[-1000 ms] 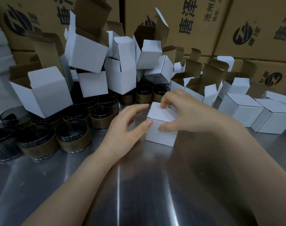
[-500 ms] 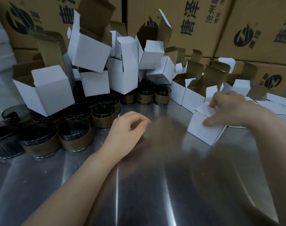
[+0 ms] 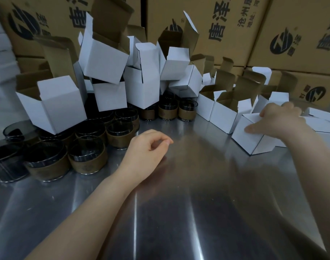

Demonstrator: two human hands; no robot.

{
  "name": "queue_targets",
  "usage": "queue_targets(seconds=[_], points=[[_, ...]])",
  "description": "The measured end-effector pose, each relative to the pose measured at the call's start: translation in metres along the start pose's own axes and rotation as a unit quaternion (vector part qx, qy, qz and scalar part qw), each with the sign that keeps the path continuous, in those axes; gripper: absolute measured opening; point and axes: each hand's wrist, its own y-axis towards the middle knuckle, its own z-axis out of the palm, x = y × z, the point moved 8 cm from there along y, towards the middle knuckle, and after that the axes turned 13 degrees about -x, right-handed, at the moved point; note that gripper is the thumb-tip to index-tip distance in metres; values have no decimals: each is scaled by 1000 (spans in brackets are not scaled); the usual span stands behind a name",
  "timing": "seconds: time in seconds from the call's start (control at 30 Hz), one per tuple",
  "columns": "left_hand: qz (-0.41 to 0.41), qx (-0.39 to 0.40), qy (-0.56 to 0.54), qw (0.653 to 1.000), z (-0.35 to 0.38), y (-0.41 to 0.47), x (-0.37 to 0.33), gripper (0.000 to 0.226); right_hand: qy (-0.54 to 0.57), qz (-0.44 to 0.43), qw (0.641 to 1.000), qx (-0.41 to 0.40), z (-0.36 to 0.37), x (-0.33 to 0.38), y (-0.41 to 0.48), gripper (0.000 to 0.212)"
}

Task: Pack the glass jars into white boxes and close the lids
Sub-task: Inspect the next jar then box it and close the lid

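At the right edge of the steel worktop [image 3: 179, 203], our right hand [image 3: 280, 121] grips a closed white box [image 3: 248, 136], fingers over the lid and thumb pressed to the near side face, just beside the finished boxes [image 3: 322, 126] lying shut. We judge the step in hand to be setting this packed box down among them. To do it well, we would lower it flat on its base, square against its neighbours, with light pressure on the lid until the box rests, so the tuck flap does not spring up. With a jar presumably inside, it should be set down gently rather than dropped or shoved. Whether the base sits fully on the worktop we cannot tell.

Our left hand [image 3: 147, 147] lies near the middle of the worktop, fingers loosely curled and holding nothing, close to the glass jars [image 3: 87, 160] it would likely reach for next. Those jars, dark glass with brown bands, stand packed together at the left, some under a heap of open white boxes [image 3: 53, 106] with brown-lined flaps up. More open boxes stand in a row between the heap and the right hand. Brown cartons [image 3: 216, 25] printed with black characters wall the back. Many jars stand unpacked, so we reckon the job is far from finished.
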Motion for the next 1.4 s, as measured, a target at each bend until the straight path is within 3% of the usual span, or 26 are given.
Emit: queue_targets(seconds=[0.5, 0.63, 0.7, 0.8, 0.93, 1.03, 1.2, 1.4], points=[[-1, -4, 10, 1000, 1, 1, 1, 16, -19, -3, 989, -150, 0, 4, 7, 42], [0, 0, 8, 1000, 2, 0, 1, 16, 50, -75, 956, -280, -18, 31, -13, 26], [3, 0, 11, 1000, 2, 0, 1, 16, 109, -145, 939, -294, -22, 55, -23, 20], [3, 0, 14, 1000, 1, 1, 1, 16, 238, -188, 930, -209, -5, 87, -29, 22], [-8, 4, 15, 1000, 2, 1, 3, 16, 352, -136, 925, -42, 38, 118, -18, 49], [-16, 7, 10, 1000, 2, 1, 5, 16, 410, -88, 907, 32, 66, 132, -7, 64], [-20, 5, 10, 1000, 2, 1, 7, 16, 430, -31, 901, 58, 88, 144, 6, 74], [-18, 4, 9, 1000, 2, 2, 8, 16, 419, -40, 906, 41, 92, 160, 6, 68]])
